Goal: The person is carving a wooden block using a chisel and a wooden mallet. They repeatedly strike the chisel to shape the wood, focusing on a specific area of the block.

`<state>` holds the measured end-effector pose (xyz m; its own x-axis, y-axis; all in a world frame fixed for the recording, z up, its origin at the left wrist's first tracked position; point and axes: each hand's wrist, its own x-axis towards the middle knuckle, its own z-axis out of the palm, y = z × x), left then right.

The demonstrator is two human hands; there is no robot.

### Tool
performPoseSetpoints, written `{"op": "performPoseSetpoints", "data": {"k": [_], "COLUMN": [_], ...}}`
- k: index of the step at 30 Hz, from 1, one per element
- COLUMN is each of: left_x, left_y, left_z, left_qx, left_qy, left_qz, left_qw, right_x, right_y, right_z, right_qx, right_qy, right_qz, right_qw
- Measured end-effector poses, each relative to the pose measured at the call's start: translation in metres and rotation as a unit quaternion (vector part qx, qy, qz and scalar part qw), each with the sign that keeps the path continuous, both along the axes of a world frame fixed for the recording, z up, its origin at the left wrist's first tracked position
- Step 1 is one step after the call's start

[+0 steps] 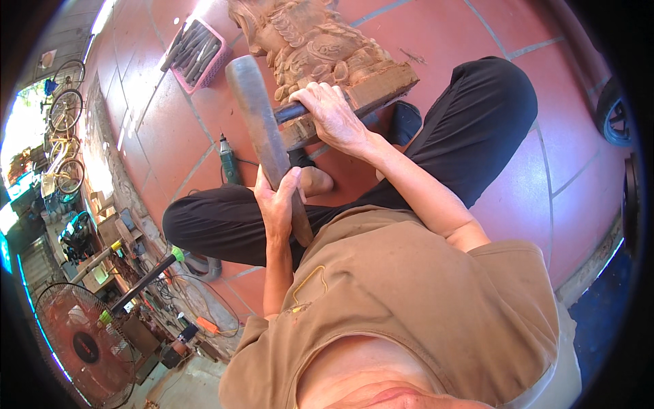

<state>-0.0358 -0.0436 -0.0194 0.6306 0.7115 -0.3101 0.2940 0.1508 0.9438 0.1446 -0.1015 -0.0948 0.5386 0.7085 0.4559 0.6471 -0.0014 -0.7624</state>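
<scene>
A carved wooden animal figure (320,48) stands on its wooden base (381,88) on the red tiled floor in front of my crossed legs. My left hand (278,204) grips the lower end of a long flat wooden mallet (257,116), which rises up toward the carving. My right hand (334,112) is closed around a dark chisel handle (289,112) held against the base of the figure. The chisel's tip is hidden.
A pink basket of chisels (197,51) lies on the tiles at upper left. A green power tool (228,160) sits by my left knee. A standing fan (85,344), cluttered workbench (116,245) and bicycles (65,109) line the left side. A wheel (613,112) is at right.
</scene>
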Motion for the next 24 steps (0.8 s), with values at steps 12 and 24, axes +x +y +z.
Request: {"op": "performPoseSetpoints", "data": {"k": [12,24], "left_x": [-0.002,-0.016], "left_y": [0.001,0.009], "left_z": [0.001,-0.014], "left_qx": [-0.003,-0.021], "left_qy": [0.013,0.0], "left_qz": [-0.019,0.019], "left_qw": [1.0,1.0], "right_x": [0.0,-0.003], "right_y": [0.001,0.003], "right_z": [-0.001,-0.008], "right_qx": [0.015,-0.043], "right_qy": [-0.02,-0.095], "right_qz": [-0.007,-0.01], "right_qw": [1.0,0.994]}}
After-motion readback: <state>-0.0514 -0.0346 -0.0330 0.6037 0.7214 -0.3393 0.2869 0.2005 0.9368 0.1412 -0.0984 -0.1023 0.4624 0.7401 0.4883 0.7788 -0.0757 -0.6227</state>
